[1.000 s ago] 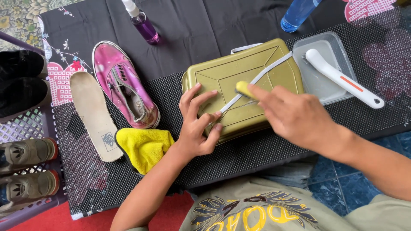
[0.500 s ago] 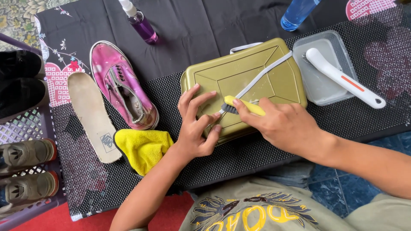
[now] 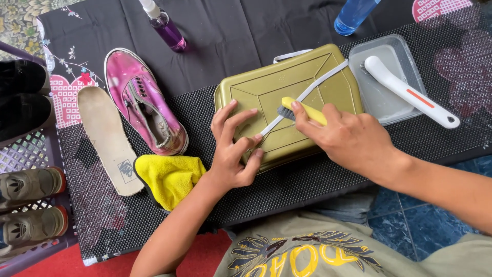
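Compared with half a second ago, the right hand (image 3: 353, 141) has slid the small yellow-handled brush (image 3: 302, 110) up and to the right along the white shoelace (image 3: 307, 92), so the bristles now sit near the centre of the olive-green upturned tray (image 3: 287, 102) in the middle of the frame; this reads as another scrubbing stroke along the lace, with the work in full swing rather than near an end. The right grip is closed around the brush handle, thumb and fingers wrapped over it, bristles pressed to the lace. The left hand (image 3: 236, 149) has barely shifted: its fingers are spread and bent, fingertips pinning the lower end of the lace flat against the tray. To the left on the counter lie a yellow cloth (image 3: 171, 177), a pink shoe (image 3: 146, 110) and an insole (image 3: 107, 138).
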